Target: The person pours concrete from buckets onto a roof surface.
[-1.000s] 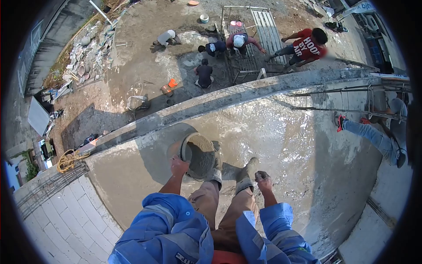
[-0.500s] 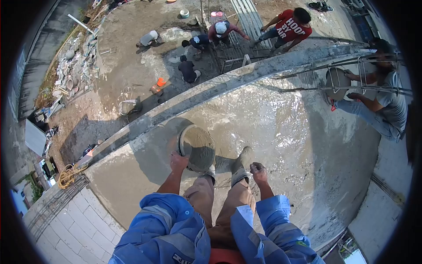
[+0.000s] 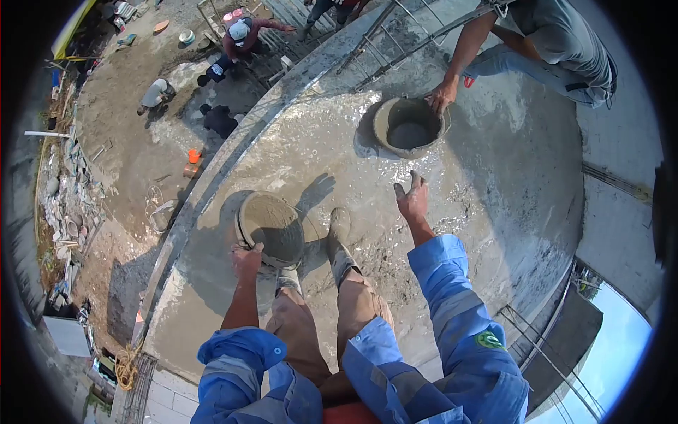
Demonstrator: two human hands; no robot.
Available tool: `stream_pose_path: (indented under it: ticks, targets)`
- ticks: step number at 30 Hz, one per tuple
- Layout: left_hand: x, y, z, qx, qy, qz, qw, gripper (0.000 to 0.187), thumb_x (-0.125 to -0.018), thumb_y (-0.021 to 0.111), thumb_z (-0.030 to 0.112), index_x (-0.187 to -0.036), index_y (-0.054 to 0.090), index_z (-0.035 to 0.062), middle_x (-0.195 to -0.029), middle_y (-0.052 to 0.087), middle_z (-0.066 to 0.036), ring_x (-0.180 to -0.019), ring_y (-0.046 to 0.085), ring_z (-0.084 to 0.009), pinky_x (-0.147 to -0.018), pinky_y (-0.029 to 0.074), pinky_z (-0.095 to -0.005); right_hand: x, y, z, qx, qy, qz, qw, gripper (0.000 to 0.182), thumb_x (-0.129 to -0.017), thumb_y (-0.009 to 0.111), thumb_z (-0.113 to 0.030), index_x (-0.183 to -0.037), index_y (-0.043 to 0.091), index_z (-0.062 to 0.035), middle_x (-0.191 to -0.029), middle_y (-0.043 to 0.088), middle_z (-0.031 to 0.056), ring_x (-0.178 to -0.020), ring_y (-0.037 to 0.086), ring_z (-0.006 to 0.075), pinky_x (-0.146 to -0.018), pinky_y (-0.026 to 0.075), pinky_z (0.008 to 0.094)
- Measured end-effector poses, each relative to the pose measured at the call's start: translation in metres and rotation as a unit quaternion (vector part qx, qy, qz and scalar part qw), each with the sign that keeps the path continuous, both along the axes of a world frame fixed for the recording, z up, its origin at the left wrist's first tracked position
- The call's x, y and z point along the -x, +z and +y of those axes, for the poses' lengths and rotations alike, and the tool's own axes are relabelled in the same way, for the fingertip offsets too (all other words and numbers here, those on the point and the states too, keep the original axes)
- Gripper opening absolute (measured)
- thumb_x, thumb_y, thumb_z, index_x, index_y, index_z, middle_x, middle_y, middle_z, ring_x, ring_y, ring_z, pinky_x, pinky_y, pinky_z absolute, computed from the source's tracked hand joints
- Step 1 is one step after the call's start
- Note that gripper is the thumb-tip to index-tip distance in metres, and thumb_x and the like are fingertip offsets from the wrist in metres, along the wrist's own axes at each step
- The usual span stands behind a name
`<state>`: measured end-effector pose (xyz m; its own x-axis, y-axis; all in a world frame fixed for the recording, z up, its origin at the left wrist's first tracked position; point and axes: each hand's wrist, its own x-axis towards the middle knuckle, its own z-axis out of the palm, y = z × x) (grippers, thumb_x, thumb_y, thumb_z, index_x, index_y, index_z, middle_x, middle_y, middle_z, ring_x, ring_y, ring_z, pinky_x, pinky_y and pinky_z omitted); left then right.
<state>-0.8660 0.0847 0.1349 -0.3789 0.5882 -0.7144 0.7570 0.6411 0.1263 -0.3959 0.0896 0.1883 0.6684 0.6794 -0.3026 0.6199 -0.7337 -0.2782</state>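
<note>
Gripping the near bucket (image 3: pixel 239 225) by its left rim with the left hand (image 3: pixel 246 260), in front of the left boot (image 3: pixel 289 282); cannot tell if resting on the wet slab (image 3: pixel 388 279) or lifted. Holding out the right hand (image 3: pixel 412 199) empty, just short of the far bucket (image 3: pixel 387 128), held at its rim by a co-worker's hand (image 3: pixel 443 95). Likely heavy with wet mix (image 3: pixel 268 218) in the near bucket, stiff-walled, slick where smeared; best taken by opposite sides of the rim.

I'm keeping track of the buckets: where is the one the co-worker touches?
In the head view, that bucket is above and right of centre, with the co-worker's hand on its rim, just beyond the person's open right hand.
</note>
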Motion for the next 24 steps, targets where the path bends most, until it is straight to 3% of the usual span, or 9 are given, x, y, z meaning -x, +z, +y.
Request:
stream_pose_path:
  ticks: [1, 4, 6, 10, 12, 14, 15, 18, 24]
  targets:
    - [-0.025, 0.025, 0.016, 0.022, 0.015, 0.018, 0.999, 0.081, -0.066, 0.075, 0.043, -0.122, 0.041, -0.0039, -0.122, 0.046, -0.022, -0.114, 0.047, -0.0393, -0.095, 0.039, -0.0435, -0.004, 0.014, 0.015, 0.032, 0.088, -0.05, 0.994, 0.068, -0.075, 0.069, -0.029, -0.132, 0.038, -0.0068, -0.129, 0.043, 0.0204, -0.115, 0.045, 0.035, -0.093, 0.04, 0.0439]
    - [-0.019, -0.052, -0.013, -0.043, 0.011, -0.063, 0.997, 0.085, -0.065, 0.074, 0.045, -0.127, 0.039, -0.001, -0.125, 0.043, -0.024, -0.113, 0.048, -0.0391, -0.096, 0.038, -0.0459, -0.04, -0.012, 0.031, 0.134, 0.295, -0.116, 0.939, 0.076, -0.072, 0.071, -0.027, -0.136, 0.034, -0.0118, -0.143, 0.027, 0.0149, -0.133, 0.024, 0.0327, -0.108, 0.022, 0.0468]
    - [-0.068, -0.01, 0.016, 0.019, -0.001, -0.041, 0.999, 0.09, -0.066, 0.072, 0.05, -0.131, 0.036, -0.0013, -0.127, 0.041, -0.028, -0.113, 0.047, -0.0421, -0.096, 0.038, -0.0488, -0.07, -0.055, 0.025, 0.202, 0.398, -0.193, 0.874, 0.053, -0.088, 0.047, -0.027, -0.136, 0.035, -0.0116, -0.143, 0.029, 0.0151, -0.135, 0.022, 0.0314, -0.109, 0.019, 0.0479]
    - [-0.097, -0.064, 0.0, -0.215, -0.208, 0.112, 0.948, 0.05, -0.071, 0.069, 0.043, -0.098, 0.06, 0.0016, -0.105, 0.057, -0.021, -0.097, 0.054, -0.04, -0.082, 0.044, -0.0486, -0.112, -0.108, 0.02, 0.216, 0.354, -0.19, 0.89, 0.042, -0.092, 0.036, -0.023, -0.131, 0.041, -0.0106, -0.136, 0.04, 0.0149, -0.129, 0.033, 0.0308, -0.105, 0.026, 0.0473]
    - [-0.107, -0.074, 0.003, -0.024, -0.188, 0.124, 0.974, 0.093, -0.069, 0.067, 0.057, -0.133, 0.034, -0.002, -0.131, 0.037, -0.029, -0.11, 0.047, -0.0478, -0.093, 0.041, -0.0504, -0.132, -0.128, 0.018, 0.235, 0.305, -0.172, 0.907, 0.039, -0.092, 0.036, -0.022, -0.128, 0.045, -0.01, -0.131, 0.045, 0.0143, -0.125, 0.039, 0.0302, -0.103, 0.029, 0.0472]
    - [-0.097, -0.095, -0.014, -0.081, -0.234, 0.141, 0.959, 0.093, -0.069, 0.068, 0.056, -0.132, 0.034, -0.0017, -0.129, 0.038, -0.029, -0.109, 0.047, -0.0475, -0.092, 0.042, -0.0503, -0.148, -0.143, 0.008, 0.293, 0.307, -0.134, 0.895, 0.031, -0.092, 0.038, -0.023, -0.116, 0.052, -0.0092, -0.114, 0.055, 0.0124, -0.11, 0.05, 0.0286, -0.096, 0.035, 0.0478]
    - [-0.092, -0.101, -0.02, -0.139, -0.277, 0.157, 0.937, 0.092, -0.068, 0.069, 0.056, -0.132, 0.034, -0.0014, -0.127, 0.039, -0.029, -0.108, 0.048, -0.0473, -0.091, 0.043, -0.0502, -0.156, -0.154, -0.002, 0.219, 0.319, -0.18, 0.905, 0.026, -0.091, 0.039, -0.02, -0.107, 0.056, -0.0085, -0.106, 0.057, 0.0112, -0.102, 0.053, 0.0263, -0.09, 0.04, 0.0448]
    - [-0.115, -0.049, 0.002, -0.055, -0.129, 0.112, 0.984, 0.093, -0.068, 0.072, 0.052, -0.132, 0.033, -0.0024, -0.121, 0.041, -0.03, -0.108, 0.048, -0.0465, -0.088, 0.044, -0.0499, -0.164, -0.145, 0.005, 0.231, 0.299, -0.131, 0.917, 0.027, -0.091, 0.039, -0.019, -0.11, 0.055, -0.0073, -0.105, 0.058, 0.0111, -0.102, 0.054, 0.0265, -0.084, 0.045, 0.0409]
    - [-0.123, -0.012, 0.017, -0.003, -0.083, 0.059, 0.995, 0.094, -0.066, 0.074, 0.049, -0.13, 0.032, -0.004, -0.12, 0.04, -0.029, -0.108, 0.049, -0.0436, -0.088, 0.044, -0.0484, -0.153, -0.112, 0.033, 0.107, 0.355, -0.144, 0.917, 0.021, -0.084, 0.046, -0.02, -0.096, 0.053, -0.0042, -0.091, 0.058, 0.0122, -0.091, 0.057, 0.0271, -0.073, 0.046, 0.0386]
